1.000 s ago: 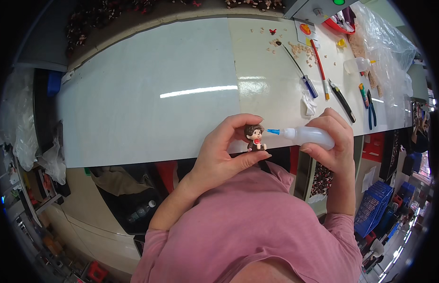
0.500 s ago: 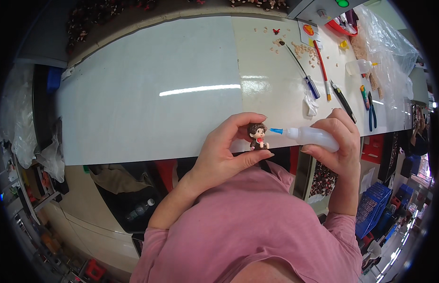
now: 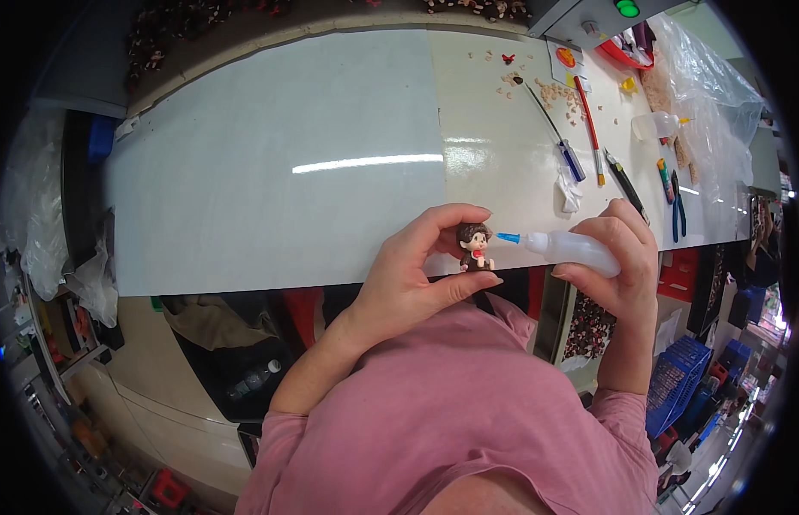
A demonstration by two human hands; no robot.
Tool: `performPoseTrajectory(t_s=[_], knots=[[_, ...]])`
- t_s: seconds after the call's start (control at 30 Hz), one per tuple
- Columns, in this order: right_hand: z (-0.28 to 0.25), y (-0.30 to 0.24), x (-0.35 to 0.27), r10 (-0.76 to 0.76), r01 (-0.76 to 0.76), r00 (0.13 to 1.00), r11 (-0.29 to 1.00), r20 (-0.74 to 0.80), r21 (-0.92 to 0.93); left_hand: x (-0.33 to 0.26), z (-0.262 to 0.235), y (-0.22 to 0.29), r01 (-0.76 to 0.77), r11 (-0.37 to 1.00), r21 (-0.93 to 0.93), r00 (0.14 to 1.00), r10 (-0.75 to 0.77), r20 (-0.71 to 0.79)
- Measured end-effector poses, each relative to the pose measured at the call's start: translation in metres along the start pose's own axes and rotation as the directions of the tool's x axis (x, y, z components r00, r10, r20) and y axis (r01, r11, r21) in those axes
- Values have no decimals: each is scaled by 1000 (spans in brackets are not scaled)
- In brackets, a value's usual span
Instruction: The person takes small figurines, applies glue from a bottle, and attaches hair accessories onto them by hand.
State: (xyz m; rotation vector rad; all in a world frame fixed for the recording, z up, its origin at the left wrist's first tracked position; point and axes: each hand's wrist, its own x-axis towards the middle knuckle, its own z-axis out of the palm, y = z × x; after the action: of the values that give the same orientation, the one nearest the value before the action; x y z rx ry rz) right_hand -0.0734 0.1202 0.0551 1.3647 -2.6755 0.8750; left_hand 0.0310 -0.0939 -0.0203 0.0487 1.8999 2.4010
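Observation:
A small brown-haired figurine (image 3: 477, 249) sits upright between the thumb and fingers of my left hand (image 3: 414, 268), just over the near edge of the table. It has a pale face and a red patch on its chest. My right hand (image 3: 621, 253) is closed round a translucent squeeze bottle (image 3: 575, 250) that lies nearly level. The bottle's blue needle tip (image 3: 508, 238) points left at the figurine's head. Whether the thin needle end touches the hair, I cannot tell.
Beyond my right hand lie a blue-handled screwdriver (image 3: 573, 161), a red paintbrush (image 3: 590, 129), a black cutter (image 3: 624, 184), and dark pliers (image 3: 678, 206). Many tiny pale pieces (image 3: 558, 93) are scattered at the back. A second squeeze bottle (image 3: 655, 126) rests near clear plastic (image 3: 704, 86).
The whole view has shifted slightly. My hands hold the same grips, and the needle tip stays at the figurine's head; the figurine seems barely turned.

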Motion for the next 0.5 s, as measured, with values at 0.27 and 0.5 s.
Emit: performPoseTrajectory(t_s=[0.27, 0.5], knots=[[0, 4, -5, 55, -54, 998, 995, -14, 85, 1, -2, 0, 48, 994, -101, 998, -45, 38], [2, 6, -3, 55, -54, 998, 993, -7, 103, 1, -4, 0, 43, 994, -96, 998, -38, 45]])
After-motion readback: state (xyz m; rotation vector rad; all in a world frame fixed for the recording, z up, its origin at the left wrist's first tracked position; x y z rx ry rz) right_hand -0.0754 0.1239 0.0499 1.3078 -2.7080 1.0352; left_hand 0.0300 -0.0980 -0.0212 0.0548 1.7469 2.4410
